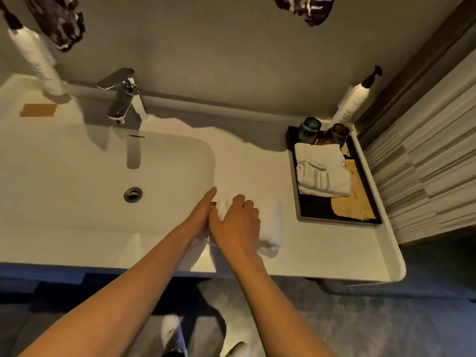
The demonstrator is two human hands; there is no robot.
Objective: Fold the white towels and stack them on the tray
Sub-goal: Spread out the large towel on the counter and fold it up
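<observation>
A white towel [270,225] lies folded on the white counter just right of the basin. My right hand [235,222] rests on top of its left part, fingers curled over the cloth. Against the towel's left edge lies my left hand [199,215], fingers stretched out flat and touching the right hand. Most of the towel's left half is hidden under both hands. At the right end of the counter stands a black tray [316,212] with a stack of folded white towels [323,173] on it.
A teal glass [309,130] and a brown glass [336,134] stand at the tray's back, tan paper [353,204] lies on its right side. A pump bottle [353,101] stands behind it. The basin [77,176] and chrome tap [123,99] are at left, a mirror behind.
</observation>
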